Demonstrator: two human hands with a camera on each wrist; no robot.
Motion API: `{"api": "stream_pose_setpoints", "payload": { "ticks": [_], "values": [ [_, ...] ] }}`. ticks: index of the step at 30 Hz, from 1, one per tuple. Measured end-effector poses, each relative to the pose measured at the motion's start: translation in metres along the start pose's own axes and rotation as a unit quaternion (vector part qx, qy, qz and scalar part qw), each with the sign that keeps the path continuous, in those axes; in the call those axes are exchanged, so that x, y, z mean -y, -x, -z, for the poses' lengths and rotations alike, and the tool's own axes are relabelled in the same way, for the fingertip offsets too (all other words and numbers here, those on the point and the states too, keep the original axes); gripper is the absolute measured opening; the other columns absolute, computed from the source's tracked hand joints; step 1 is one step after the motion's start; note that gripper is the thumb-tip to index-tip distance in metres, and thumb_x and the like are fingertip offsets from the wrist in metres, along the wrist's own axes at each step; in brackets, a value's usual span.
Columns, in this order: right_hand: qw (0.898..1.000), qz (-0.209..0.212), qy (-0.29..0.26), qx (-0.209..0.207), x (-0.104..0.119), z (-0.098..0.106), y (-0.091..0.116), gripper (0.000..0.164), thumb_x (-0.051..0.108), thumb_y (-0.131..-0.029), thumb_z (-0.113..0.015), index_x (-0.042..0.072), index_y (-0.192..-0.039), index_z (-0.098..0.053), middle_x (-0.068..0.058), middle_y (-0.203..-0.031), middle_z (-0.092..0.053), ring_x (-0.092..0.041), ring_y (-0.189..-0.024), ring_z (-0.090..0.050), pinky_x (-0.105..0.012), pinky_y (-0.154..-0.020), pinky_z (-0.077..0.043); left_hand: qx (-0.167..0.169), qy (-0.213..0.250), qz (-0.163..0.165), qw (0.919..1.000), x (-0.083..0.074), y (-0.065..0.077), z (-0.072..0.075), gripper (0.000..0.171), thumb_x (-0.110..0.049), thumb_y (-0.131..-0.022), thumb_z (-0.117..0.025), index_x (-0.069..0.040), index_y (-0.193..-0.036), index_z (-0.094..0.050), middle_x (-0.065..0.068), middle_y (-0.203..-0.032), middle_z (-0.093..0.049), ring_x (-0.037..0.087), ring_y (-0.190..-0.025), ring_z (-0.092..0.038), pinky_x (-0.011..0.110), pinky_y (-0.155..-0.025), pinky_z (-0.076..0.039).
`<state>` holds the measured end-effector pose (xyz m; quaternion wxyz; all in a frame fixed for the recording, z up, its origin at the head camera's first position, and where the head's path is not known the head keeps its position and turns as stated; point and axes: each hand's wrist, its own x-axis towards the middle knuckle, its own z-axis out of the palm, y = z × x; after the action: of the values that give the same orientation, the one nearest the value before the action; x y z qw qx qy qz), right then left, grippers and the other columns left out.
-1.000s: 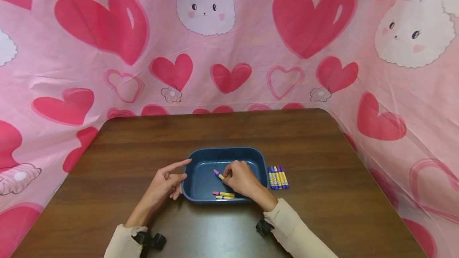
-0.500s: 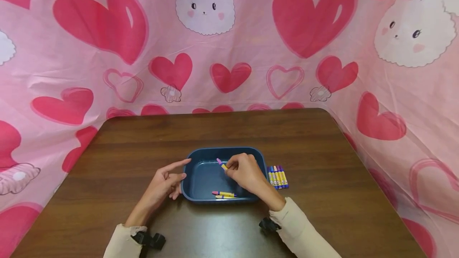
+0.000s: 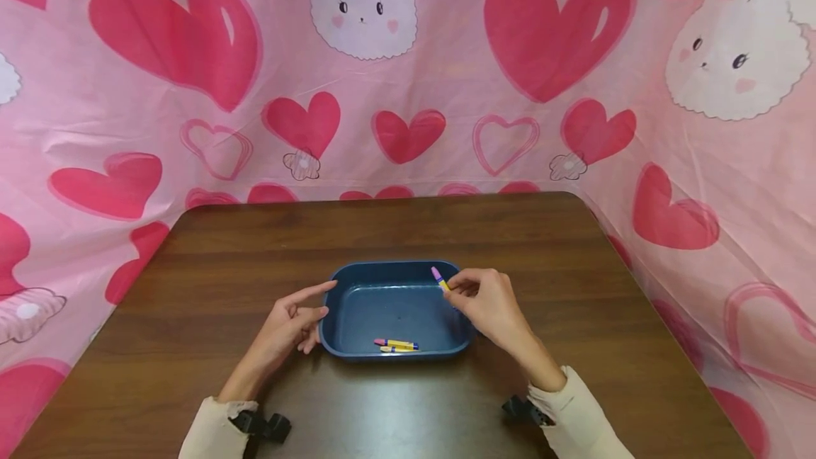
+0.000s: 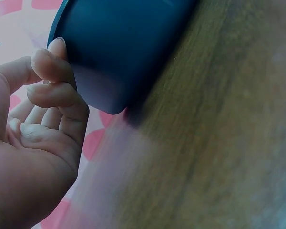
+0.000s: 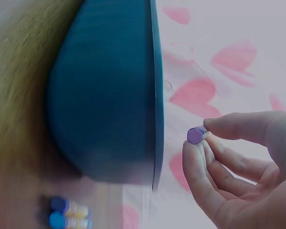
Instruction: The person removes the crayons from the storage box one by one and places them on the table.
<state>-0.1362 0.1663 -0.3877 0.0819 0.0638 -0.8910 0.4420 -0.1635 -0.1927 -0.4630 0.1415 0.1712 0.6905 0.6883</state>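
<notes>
My right hand [image 3: 494,307] pinches a crayon [image 3: 439,279] with a pinkish-purple tip and yellow wrapper between thumb and fingers, over the right end of a dark blue rectangular tray [image 3: 392,356]. In the right wrist view the purple hexagonal end of the crayon [image 5: 195,135] shows at the fingertips, beside the tray wall. At the tray's left rim my left hand [image 3: 290,321] rests with index finger extended and thumb at the edge. Two crayons, a pink-tipped one [image 3: 397,343] and a pale-tipped one [image 3: 400,350], lie inside along the near wall.
The brown wooden table [image 3: 268,246] surrounds the tray. Blue-ended crayons [image 5: 69,220] lie on it to the tray's right, hidden by my right hand in the head view. A pink cloth [image 3: 459,76] with hearts and rabbits hangs behind and along the sides.
My right hand has lifted the pinched crayon from the middle of the tray and carried it right toward the right rim. The left hand has stayed at the left rim.
</notes>
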Motion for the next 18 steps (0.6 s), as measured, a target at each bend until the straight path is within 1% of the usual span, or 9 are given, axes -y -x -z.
{"api": "stream_pose_setpoints", "payload": {
  "ticks": [7,12,15,18],
  "values": [
    [0.999,-0.039,0.014,-0.031,-0.024,0.028,0.007,0.007,0.013,-0.082,-0.081,0.009,-0.087,-0.077,-0.001,-0.081,-0.074,-0.013,-0.072,-0.068,-0.028,-0.069,-0.054,0.004,0.005,0.001,1.0000,0.001,0.000,0.002,0.048,-0.011,-0.102,-0.055,-0.002,-0.148,-0.045,0.012,-0.057,-0.055,0.019,-0.042,-0.049,0.025,-0.042,-0.045],
    [0.995,-0.076,0.019,-0.055,-0.046,0.046,0.010,0.011,0.013,-0.083,-0.080,0.005,-0.089,-0.077,-0.006,-0.083,-0.075,-0.015,-0.073,-0.069,-0.023,-0.066,-0.053,0.008,0.013,0.001,0.9999,0.002,0.000,0.002,0.048,-0.012,-0.102,-0.055,-0.002,-0.148,-0.044,0.010,-0.057,-0.055,0.018,-0.042,-0.049,0.025,-0.042,-0.045],
    [0.993,-0.103,0.006,-0.052,-0.059,0.053,0.012,0.014,0.012,-0.085,-0.079,0.001,-0.092,-0.076,-0.010,-0.085,-0.074,-0.017,-0.071,-0.070,-0.023,-0.063,-0.055,0.006,0.012,-0.001,0.9999,0.002,0.000,0.001,0.048,-0.012,-0.102,-0.056,-0.002,-0.148,-0.044,0.009,-0.056,-0.055,0.017,-0.042,-0.049,0.025,-0.042,-0.045],
    [0.990,-0.135,-0.002,-0.038,-0.072,0.055,0.014,0.016,0.012,-0.086,-0.077,-0.002,-0.093,-0.075,-0.011,-0.083,-0.074,-0.019,-0.069,-0.071,-0.027,-0.061,-0.057,0.004,0.010,-0.001,0.9999,0.002,0.000,0.001,0.048,-0.012,-0.102,-0.056,-0.002,-0.148,-0.044,0.009,-0.056,-0.055,0.017,-0.042,-0.049,0.024,-0.042,-0.045]
  ]
}}
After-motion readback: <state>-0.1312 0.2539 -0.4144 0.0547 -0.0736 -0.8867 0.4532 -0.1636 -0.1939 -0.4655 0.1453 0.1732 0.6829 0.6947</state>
